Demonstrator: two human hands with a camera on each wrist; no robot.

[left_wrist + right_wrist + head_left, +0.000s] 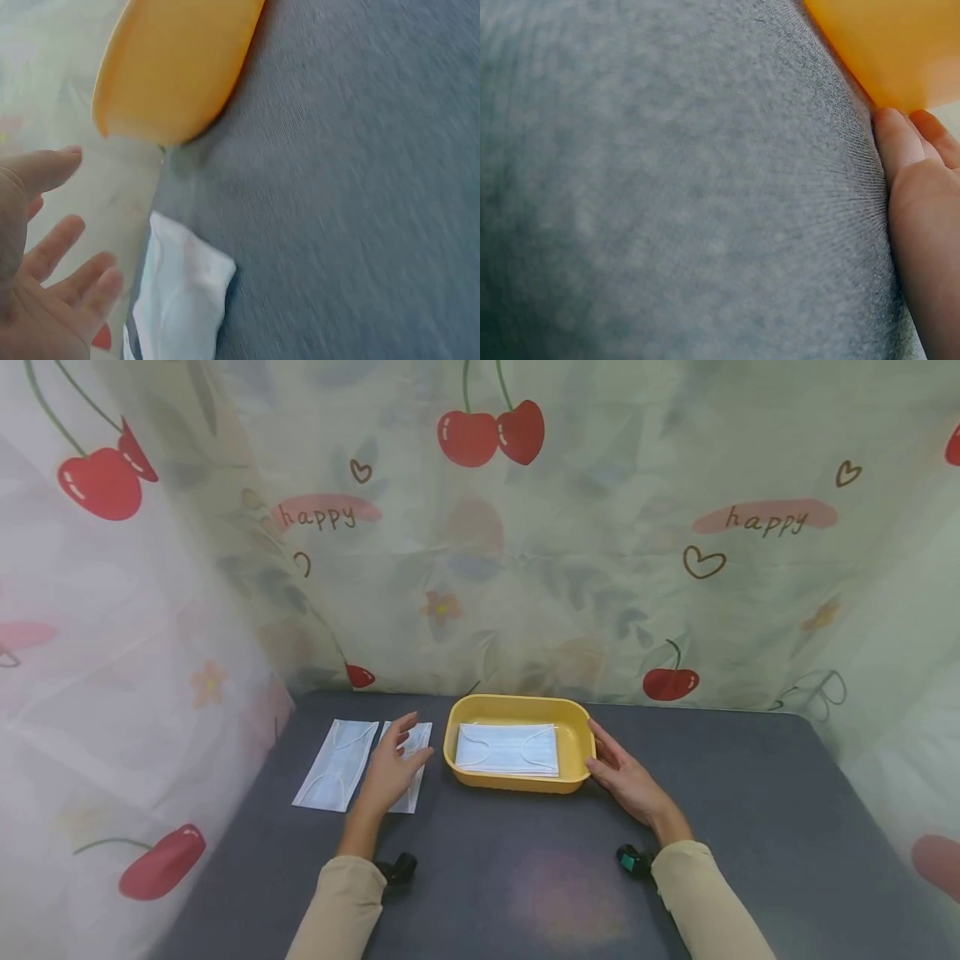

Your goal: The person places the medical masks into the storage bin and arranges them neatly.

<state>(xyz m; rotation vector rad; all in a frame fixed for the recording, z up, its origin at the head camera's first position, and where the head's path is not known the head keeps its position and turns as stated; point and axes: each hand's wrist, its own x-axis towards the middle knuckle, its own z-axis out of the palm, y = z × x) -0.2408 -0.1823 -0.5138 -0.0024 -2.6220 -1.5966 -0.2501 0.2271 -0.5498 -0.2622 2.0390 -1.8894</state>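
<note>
A yellow plastic basin [517, 783] stands near the back of the table with white-blue face masks [506, 750] lying flat inside. At its right end my right hand [630, 781] rests against the outside, thumb and fingertips right at the wall; in the right wrist view the fingertips [896, 131] meet the yellow side. My left hand [390, 774] is left of the basin, fingers apart and holding nothing. It overlaps a face mask [408, 789] in the head view, hiding part of it. Another face mask [330, 768] lies flat farther left.
The dark grey table [480, 868] carries all of this. A patterned curtain [570, 577] with cherries and hearts hangs along the back edge and both sides. A black wrist device [401, 867] is on the left wrist and another [633, 860] on the right.
</note>
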